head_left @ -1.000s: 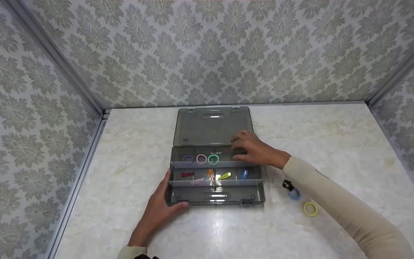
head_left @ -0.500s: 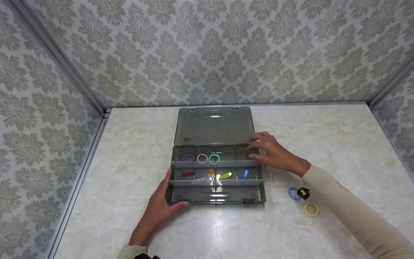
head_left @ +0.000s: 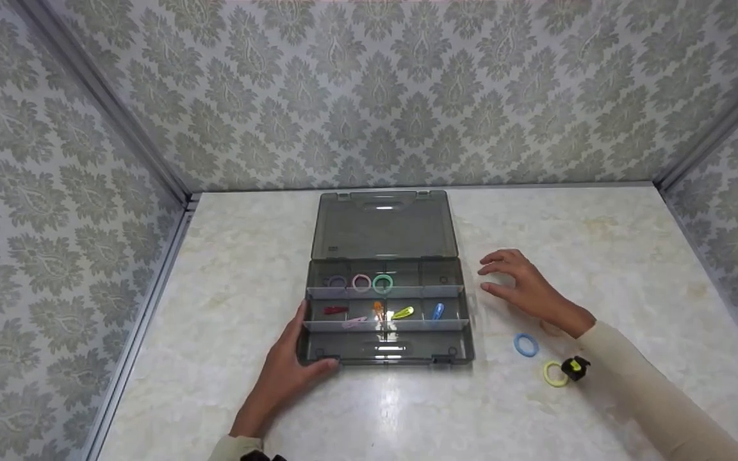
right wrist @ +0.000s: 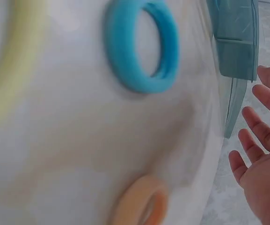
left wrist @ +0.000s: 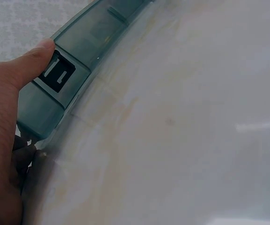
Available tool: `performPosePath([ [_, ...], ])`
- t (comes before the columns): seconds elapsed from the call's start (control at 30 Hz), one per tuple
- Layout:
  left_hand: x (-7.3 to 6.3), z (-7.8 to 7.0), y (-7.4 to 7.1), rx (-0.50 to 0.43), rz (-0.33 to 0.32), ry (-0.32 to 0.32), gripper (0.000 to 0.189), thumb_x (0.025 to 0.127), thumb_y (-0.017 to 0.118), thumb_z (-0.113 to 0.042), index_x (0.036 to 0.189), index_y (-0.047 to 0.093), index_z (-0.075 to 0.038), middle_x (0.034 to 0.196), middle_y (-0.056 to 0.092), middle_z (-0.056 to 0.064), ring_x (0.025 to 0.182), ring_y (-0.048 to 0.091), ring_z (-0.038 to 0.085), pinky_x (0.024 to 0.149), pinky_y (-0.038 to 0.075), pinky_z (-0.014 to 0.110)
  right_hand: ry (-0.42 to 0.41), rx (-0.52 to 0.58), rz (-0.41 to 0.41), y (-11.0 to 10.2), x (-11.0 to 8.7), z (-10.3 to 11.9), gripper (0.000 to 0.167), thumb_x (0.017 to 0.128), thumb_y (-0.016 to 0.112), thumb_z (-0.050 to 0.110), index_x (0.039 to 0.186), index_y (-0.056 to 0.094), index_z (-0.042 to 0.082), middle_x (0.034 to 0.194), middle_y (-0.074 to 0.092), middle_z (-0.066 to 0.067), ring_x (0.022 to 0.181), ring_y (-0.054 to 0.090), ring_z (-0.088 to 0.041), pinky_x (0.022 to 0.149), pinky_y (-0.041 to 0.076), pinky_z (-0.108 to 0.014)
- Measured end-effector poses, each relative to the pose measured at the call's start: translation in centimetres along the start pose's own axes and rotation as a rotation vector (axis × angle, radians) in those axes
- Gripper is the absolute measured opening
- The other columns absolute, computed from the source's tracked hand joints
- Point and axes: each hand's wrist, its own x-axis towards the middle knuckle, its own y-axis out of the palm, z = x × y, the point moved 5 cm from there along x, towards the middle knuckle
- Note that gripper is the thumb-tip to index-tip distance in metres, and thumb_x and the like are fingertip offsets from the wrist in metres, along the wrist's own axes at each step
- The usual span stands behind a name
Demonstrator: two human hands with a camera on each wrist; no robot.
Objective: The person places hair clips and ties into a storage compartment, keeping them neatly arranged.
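A grey see-through organizer box (head_left: 343, 344) lies open, its lid (head_left: 385, 227) folded back toward the wall. My left hand (head_left: 282, 371) grips its front left corner; in the left wrist view the thumb (left wrist: 36, 61) lies by the black latch (left wrist: 58, 71). Purple, pink and green hair ties (head_left: 375, 284) sit in the back row. The middle row holds several snap hair clips (head_left: 402, 312). My right hand (head_left: 526, 288) hovers right of the box, fingers spread and holding nothing. Below it lie a blue hair tie (right wrist: 120, 42), a yellow one and an orange hair tie (right wrist: 132, 206), mostly hidden by the wrist in the head view.
The box stands on a pale marbled table (head_left: 215, 269). Patterned wall panels (head_left: 375, 96) close off its back and both sides. The yellow hair tie (head_left: 546, 376) is partly covered by the black wrist camera (head_left: 575, 368).
My right hand has drawn back from over the back row of the box to the table at its right, fingers loose. The left hand has stayed at the box corner.
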Motion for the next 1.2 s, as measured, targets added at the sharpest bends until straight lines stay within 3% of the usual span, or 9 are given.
performPosePath([
  [0.1, 0.0, 0.0, 0.0, -0.002, 0.004, -0.005, 0.129, 0.083, 0.098, -0.050, 0.178, 0.019, -0.014, 0.179, 0.030, 0.016, 0.163, 0.033, 0.041, 0.130, 0.032, 0.060, 0.047, 0.022, -0.009, -0.2, -1.5, -0.4, 0.021, 0.096, 0.084, 0.001, 0.117, 0.080, -0.003, 0.135, 0.068, -0.022, 0.131, 0.054, -0.042, 0.112, 0.038, -0.018],
  [0.17, 0.0, 0.1, 0.0, -0.002, 0.005, -0.008, 0.129, 0.083, 0.097, -0.051, 0.178, 0.019, -0.015, 0.180, 0.030, 0.016, 0.163, 0.033, 0.041, 0.131, 0.032, 0.060, 0.071, 0.031, -0.005, -0.3, -2.4, -0.6, 0.020, 0.097, 0.084, 0.002, 0.117, 0.080, -0.001, 0.135, 0.067, -0.021, 0.132, 0.054, -0.041, 0.110, 0.035, -0.013],
  [0.43, 0.0, 0.1, 0.0, -0.004, 0.005, -0.006, 0.129, 0.082, 0.098, -0.050, 0.178, 0.019, -0.015, 0.179, 0.030, 0.017, 0.163, 0.033, 0.042, 0.131, 0.032, 0.060, 0.081, 0.057, -0.025, -0.6, -5.7, -0.9, 0.020, 0.096, 0.084, -0.001, 0.115, 0.081, 0.005, 0.131, 0.069, -0.019, 0.129, 0.055, -0.037, 0.110, 0.034, -0.010],
  [0.83, 0.0, 0.1, 0.1, -0.002, 0.008, -0.049, 0.132, 0.080, 0.099, -0.053, 0.178, 0.019, -0.014, 0.180, 0.030, 0.016, 0.163, 0.034, 0.042, 0.131, 0.031, 0.059, 0.210, 0.025, 0.007, -1.1, -9.4, -0.2, 0.022, 0.099, 0.085, 0.010, 0.120, 0.082, 0.013, 0.136, 0.067, -0.008, 0.129, 0.053, -0.022, 0.101, 0.044, -0.013],
  [1.0, 0.1, 0.1, 0.1, -0.002, 0.010, -0.037, 0.132, 0.080, 0.098, -0.053, 0.178, 0.019, -0.014, 0.180, 0.029, 0.016, 0.163, 0.033, 0.041, 0.132, 0.030, 0.058, 0.167, 0.003, -0.005, -1.0, -10.6, 0.3, 0.026, 0.093, 0.090, 0.007, 0.117, 0.082, 0.011, 0.133, 0.067, -0.010, 0.126, 0.051, -0.017, 0.104, 0.038, -0.007],
  [1.2, 0.1, 0.1, 0.1, -0.005, 0.015, -0.042, 0.132, 0.081, 0.097, -0.055, 0.179, 0.018, -0.017, 0.180, 0.028, 0.015, 0.164, 0.032, 0.040, 0.132, 0.029, 0.058, 0.060, -0.037, -0.020, -1.2, -11.5, 0.9, 0.034, 0.086, 0.092, 0.000, 0.118, 0.081, 0.005, 0.133, 0.065, -0.019, 0.126, 0.049, -0.025, 0.106, 0.034, -0.009],
])
